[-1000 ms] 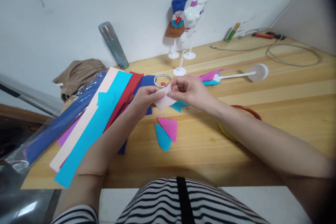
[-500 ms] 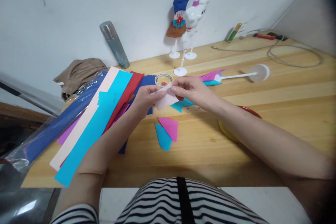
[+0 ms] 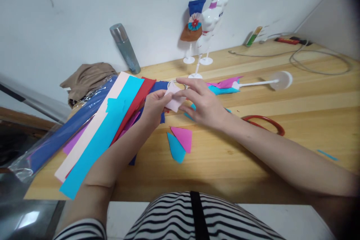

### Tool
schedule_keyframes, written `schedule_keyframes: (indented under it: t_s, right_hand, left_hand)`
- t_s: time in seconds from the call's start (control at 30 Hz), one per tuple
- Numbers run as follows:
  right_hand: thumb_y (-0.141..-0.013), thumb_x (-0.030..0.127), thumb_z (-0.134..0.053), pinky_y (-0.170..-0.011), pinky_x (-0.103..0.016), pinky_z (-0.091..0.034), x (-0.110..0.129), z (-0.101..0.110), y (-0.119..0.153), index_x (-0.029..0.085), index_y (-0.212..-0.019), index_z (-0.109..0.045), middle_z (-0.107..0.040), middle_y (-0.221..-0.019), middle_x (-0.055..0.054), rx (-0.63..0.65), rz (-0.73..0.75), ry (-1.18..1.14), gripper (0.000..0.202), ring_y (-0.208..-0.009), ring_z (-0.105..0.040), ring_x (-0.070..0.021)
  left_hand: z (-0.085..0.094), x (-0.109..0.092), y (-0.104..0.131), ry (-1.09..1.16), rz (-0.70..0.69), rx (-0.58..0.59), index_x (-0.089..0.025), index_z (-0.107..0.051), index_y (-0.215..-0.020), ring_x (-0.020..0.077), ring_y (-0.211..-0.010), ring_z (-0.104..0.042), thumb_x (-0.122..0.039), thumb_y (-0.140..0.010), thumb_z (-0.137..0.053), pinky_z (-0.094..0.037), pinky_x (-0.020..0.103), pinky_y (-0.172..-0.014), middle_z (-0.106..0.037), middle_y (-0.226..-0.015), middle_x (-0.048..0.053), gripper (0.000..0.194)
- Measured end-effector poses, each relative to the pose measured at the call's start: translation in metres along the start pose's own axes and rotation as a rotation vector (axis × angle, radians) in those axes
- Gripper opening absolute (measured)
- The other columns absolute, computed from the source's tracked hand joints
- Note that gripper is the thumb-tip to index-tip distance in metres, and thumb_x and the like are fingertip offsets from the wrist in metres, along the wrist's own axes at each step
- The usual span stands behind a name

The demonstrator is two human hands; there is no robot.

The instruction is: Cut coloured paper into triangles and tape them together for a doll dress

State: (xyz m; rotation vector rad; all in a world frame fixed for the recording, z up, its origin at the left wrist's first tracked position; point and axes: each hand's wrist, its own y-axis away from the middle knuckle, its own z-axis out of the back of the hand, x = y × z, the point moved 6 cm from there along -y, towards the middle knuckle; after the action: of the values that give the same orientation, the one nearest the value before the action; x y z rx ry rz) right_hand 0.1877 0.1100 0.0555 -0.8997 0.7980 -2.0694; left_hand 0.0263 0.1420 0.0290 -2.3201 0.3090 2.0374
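Note:
A small pale pink piece of crepe paper [image 3: 174,101] is pinched between the thumb and fingers of my left hand [image 3: 156,105]. My right hand [image 3: 201,101] is at its right edge with fingers spread; one or more fingertips seem to touch the paper. Below the hands, a magenta petal-shaped piece [image 3: 184,138] partly overlaps a blue petal-shaped piece [image 3: 176,148] on the table. Behind the pink piece, a roll of tape [image 3: 169,84] is mostly hidden. More blue paper [image 3: 189,114] shows under my right hand.
Paper strips [image 3: 98,135] in blue, pale pink and red lie at left beside a plastic-wrapped blue roll [image 3: 70,129]. White mannequins [image 3: 210,18] and a bottle [image 3: 125,48] stand at the back. A stand [image 3: 260,82] lies sideways at right. A red loop [image 3: 277,125] is partly under my right forearm.
My right hand has loosened its pinch on the pale pink paper and its fingers have spread. The paper stays in my left hand, tilted differently. The view has shifted slightly.

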Motion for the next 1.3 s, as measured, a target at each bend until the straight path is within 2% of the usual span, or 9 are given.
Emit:
schedule_keyframes:
  t_s: [0.1, 0.3, 0.43, 0.57, 0.7, 0.9, 1.0, 1.13, 1.3]
  right_hand:
    - [-0.098, 0.020, -0.063, -0.104, -0.061, -0.057, -0.004, 0.000, 0.003, 0.028, -0.102, -0.069, -0.069, -0.143, -0.013, -0.013, -0.032, 0.012, 0.011, -0.131, -0.066, -0.0368]
    - [-0.082, 0.004, -0.056, -0.113, -0.064, -0.052, -0.014, 0.002, 0.005, 0.028, -0.118, -0.066, -0.064, -0.151, -0.013, -0.044, -0.069, 0.004, 0.044, -0.139, -0.062, -0.0360]
    - [-0.086, 0.011, -0.060, -0.111, -0.063, -0.054, -0.018, 0.000, 0.004, 0.026, -0.102, -0.067, -0.068, -0.145, -0.016, -0.032, -0.123, -0.075, 0.023, -0.136, -0.065, -0.0364]
    - [-0.090, 0.025, -0.067, -0.098, -0.057, -0.061, -0.027, -0.001, 0.002, 0.027, -0.086, -0.064, -0.074, -0.133, -0.012, -0.027, -0.326, -0.258, 0.005, -0.121, -0.072, -0.0344]
    - [-0.085, 0.028, -0.070, -0.085, -0.046, -0.062, -0.032, -0.002, 0.001, 0.027, -0.080, -0.064, -0.078, -0.107, -0.008, -0.028, -0.485, -0.398, 0.009, -0.103, -0.074, -0.0285]
    - [-0.083, 0.031, -0.077, -0.072, -0.039, -0.055, -0.035, -0.002, 0.000, 0.026, -0.074, -0.061, -0.067, -0.074, 0.000, -0.016, -0.584, -0.434, 0.020, -0.071, -0.064, -0.0202]
    - [-0.082, 0.034, -0.079, -0.068, -0.037, -0.052, -0.035, -0.003, 0.000, 0.025, -0.075, -0.061, -0.064, -0.072, 0.000, -0.007, -0.603, -0.462, 0.021, -0.068, -0.060, -0.0190]
    - [-0.083, 0.042, -0.079, -0.065, -0.037, -0.050, -0.034, -0.004, 0.001, 0.027, -0.084, -0.065, -0.065, -0.074, 0.000, 0.011, -0.620, -0.508, 0.021, -0.068, -0.060, -0.0193]
    - [-0.078, 0.040, -0.085, -0.061, -0.036, -0.051, -0.034, -0.006, 0.001, 0.028, -0.104, -0.070, -0.066, -0.074, 0.002, 0.019, -0.660, -0.618, 0.032, -0.067, -0.061, -0.0194]
  left_hand:
    - [-0.006, 0.001, 0.003, 0.024, 0.019, 0.056, -0.014, -0.073, -0.078, 0.0103, -0.060, -0.064, -0.038, -0.074, -0.088, -0.052, 0.020, -0.056, -0.071, -0.070, 0.002, 0.029]
    - [-0.007, 0.001, 0.004, 0.062, 0.081, 0.051, -0.013, -0.073, -0.084, 0.0184, -0.075, -0.076, -0.033, -0.076, -0.085, -0.064, 0.027, -0.067, -0.076, -0.078, 0.006, 0.024]
    - [-0.007, 0.003, 0.004, 0.068, 0.110, 0.054, -0.013, -0.074, -0.087, 0.0192, -0.076, -0.078, -0.027, -0.080, -0.082, -0.064, 0.026, -0.067, -0.079, -0.083, 0.008, 0.018]
    - [-0.009, 0.006, 0.004, 0.089, 0.128, 0.123, -0.012, -0.075, -0.097, 0.0202, -0.080, -0.081, -0.026, -0.085, -0.079, -0.065, 0.027, -0.072, -0.082, -0.090, 0.011, 0.019]
    - [-0.011, 0.006, 0.004, 0.072, 0.175, 0.150, -0.010, -0.075, -0.106, 0.0230, -0.084, -0.083, -0.047, -0.094, -0.075, -0.065, 0.029, -0.076, -0.084, -0.096, 0.015, 0.038]
    - [-0.018, -0.004, 0.009, 0.019, 0.260, 0.187, -0.009, -0.075, -0.111, 0.0231, -0.075, -0.081, -0.080, -0.101, -0.038, -0.062, 0.029, -0.068, -0.082, -0.089, 0.016, 0.081]
    - [-0.018, -0.005, 0.011, -0.022, 0.247, 0.232, -0.010, -0.076, -0.109, 0.0231, -0.079, -0.081, -0.078, -0.097, -0.052, -0.063, 0.028, -0.070, -0.083, -0.093, 0.016, 0.073]
    - [-0.014, -0.006, 0.011, -0.061, 0.092, 0.236, -0.013, -0.078, -0.095, 0.0180, -0.076, -0.080, -0.052, -0.080, -0.088, -0.061, 0.022, -0.068, -0.083, -0.093, 0.012, 0.043]
    - [-0.005, -0.004, 0.007, -0.077, 0.007, 0.131, -0.013, -0.077, -0.084, 0.0156, -0.065, -0.075, -0.049, -0.074, -0.092, -0.059, 0.022, -0.061, -0.082, -0.080, 0.010, 0.040]
